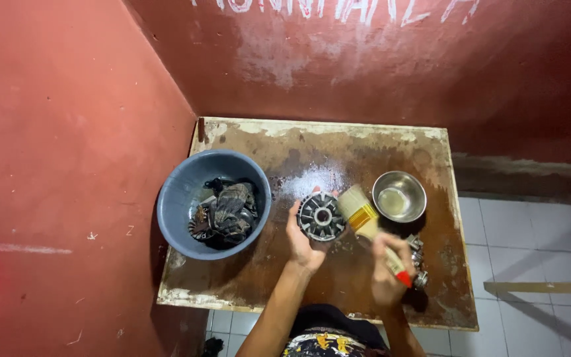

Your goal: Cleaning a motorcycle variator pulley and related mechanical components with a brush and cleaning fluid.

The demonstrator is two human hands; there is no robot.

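I'm gripping the round finned metal part in my left hand over the table — right hand clamped on the paintbrush, bristles touching its rim. Best working between fins with short strokes — steel bowl near.

Both forearms are bare to the lower frame edge, with no sleeves, gloves, watch or rings discernible. The left hand and right hand are uncovered. At the bottom edge, a dark garment with a yellow-and-white printed pattern shows.
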